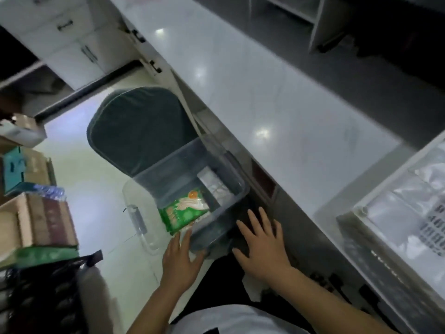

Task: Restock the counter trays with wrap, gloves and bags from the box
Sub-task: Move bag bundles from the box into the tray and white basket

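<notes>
Two bare forearms, reaching forward and down from the lower edge of the view, roughly parallel. Left hand (181,257): palm down, fingers extended and close together, fingertips (187,235) pointing up the frame. Right hand (261,247): palm down, fingers spread wide apart, thumb angled inward toward the left hand. Both hands flat and open, nothing gripped. Wrists straight, in line with the forearms. Hands near each other, not touching.

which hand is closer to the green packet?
Left. The left hand has its fingertips at the near edge of the green packet in the clear box. The right hand is spread open off to the packet's right, by the box's near corner.
</notes>
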Tool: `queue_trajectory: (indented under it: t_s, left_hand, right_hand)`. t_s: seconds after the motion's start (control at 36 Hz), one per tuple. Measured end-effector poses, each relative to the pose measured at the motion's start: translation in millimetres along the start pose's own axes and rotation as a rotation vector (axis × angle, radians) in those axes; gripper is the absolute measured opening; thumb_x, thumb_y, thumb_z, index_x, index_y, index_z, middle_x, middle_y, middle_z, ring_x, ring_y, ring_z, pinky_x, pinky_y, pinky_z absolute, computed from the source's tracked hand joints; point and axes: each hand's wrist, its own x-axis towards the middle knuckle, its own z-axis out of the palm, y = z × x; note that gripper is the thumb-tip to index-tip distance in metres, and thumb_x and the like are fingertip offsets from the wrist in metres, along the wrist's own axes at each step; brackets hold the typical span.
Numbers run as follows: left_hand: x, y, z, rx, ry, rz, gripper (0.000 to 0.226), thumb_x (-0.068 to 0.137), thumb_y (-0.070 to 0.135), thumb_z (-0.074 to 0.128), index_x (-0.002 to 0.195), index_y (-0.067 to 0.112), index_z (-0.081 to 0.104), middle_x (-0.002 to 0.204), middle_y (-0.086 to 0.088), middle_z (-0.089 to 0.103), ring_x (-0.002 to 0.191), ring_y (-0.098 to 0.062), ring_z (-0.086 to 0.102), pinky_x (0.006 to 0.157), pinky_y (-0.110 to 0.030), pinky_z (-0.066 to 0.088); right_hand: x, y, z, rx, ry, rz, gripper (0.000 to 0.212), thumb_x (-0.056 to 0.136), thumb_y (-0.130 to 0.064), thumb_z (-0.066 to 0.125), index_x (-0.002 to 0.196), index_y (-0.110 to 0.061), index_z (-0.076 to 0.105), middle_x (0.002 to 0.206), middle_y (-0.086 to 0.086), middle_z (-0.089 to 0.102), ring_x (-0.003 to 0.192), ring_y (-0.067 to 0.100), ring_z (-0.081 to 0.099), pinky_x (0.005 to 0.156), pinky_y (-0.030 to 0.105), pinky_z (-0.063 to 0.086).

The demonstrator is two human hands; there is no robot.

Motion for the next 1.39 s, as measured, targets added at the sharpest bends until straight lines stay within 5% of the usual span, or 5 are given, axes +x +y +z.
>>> queue_trajectory:
  t_s: [0.5, 0.64, 0.92, 1.08, 1.39]
  left_hand:
    - [216, -51, 13, -0.507, -0.374, -0.272, 0.073, 0.094, 0.026, 0.064, 0.156, 0.02, 0.026, 0.161, -0.008, 0.027, 0.143, -0.026, 0.035, 0.111, -0.032, 0.035]
    - [300, -47, 44, -0.651, -0.569, -0.414, 0.069, 0.094, 0.027, 0.061, 0.153, 0.027, 0.026, 0.122, -0.007, 0.06, 0.088, -0.028, 0.061, 0.064, -0.031, 0.048]
    - [396, -18, 109, -0.617, -0.445, -0.451, 0.061, 0.091, 0.017, 0.06, 0.147, 0.007, 0.039, 0.144, -0.016, 0.049, 0.12, -0.031, 0.055, 0.09, -0.031, 0.044]
    - [421, -9, 132, -1.032, -0.496, -0.864, 0.034, 0.092, 0.02, 0.056, 0.123, 0.007, 0.059, 0.102, -0.011, 0.068, 0.084, -0.024, 0.064, 0.073, -0.032, 0.055]
    - [434, 2, 149, -1.125, -0.422, -0.877, 0.018, 0.095, 0.003, 0.052, 0.078, 0.005, 0.057, 0.065, -0.01, 0.062, 0.05, -0.018, 0.058, 0.04, -0.024, 0.051]
  right_hand:
    - [162, -22, 81, -0.12, -0.343, 0.008, 0.082, 0.086, -0.075, 0.03, 0.153, -0.046, -0.006, 0.166, 0.001, -0.017, 0.147, 0.024, -0.028, 0.115, 0.059, -0.012]
    - [180, -13, 100, -0.142, -0.297, 0.036, 0.08, 0.089, -0.072, 0.03, 0.153, -0.045, -0.01, 0.163, -0.001, -0.025, 0.143, 0.025, -0.035, 0.115, 0.061, -0.008]
    - [184, -7, 120, -0.121, -0.191, 0.008, 0.083, 0.087, -0.068, 0.041, 0.157, -0.038, 0.007, 0.167, 0.004, -0.004, 0.151, 0.037, -0.01, 0.108, 0.069, 0.023]
    - [187, -1, 131, -0.105, -0.16, -0.083, 0.086, 0.084, -0.068, 0.049, 0.157, -0.036, 0.016, 0.166, 0.009, 0.01, 0.15, 0.045, 0.0, 0.102, 0.069, 0.036]
    - [189, 8, 127, 0.019, -0.19, -0.149, 0.091, 0.084, -0.062, 0.053, 0.157, -0.039, 0.004, 0.167, 0.003, -0.007, 0.149, 0.041, -0.017, 0.101, 0.064, 0.041]
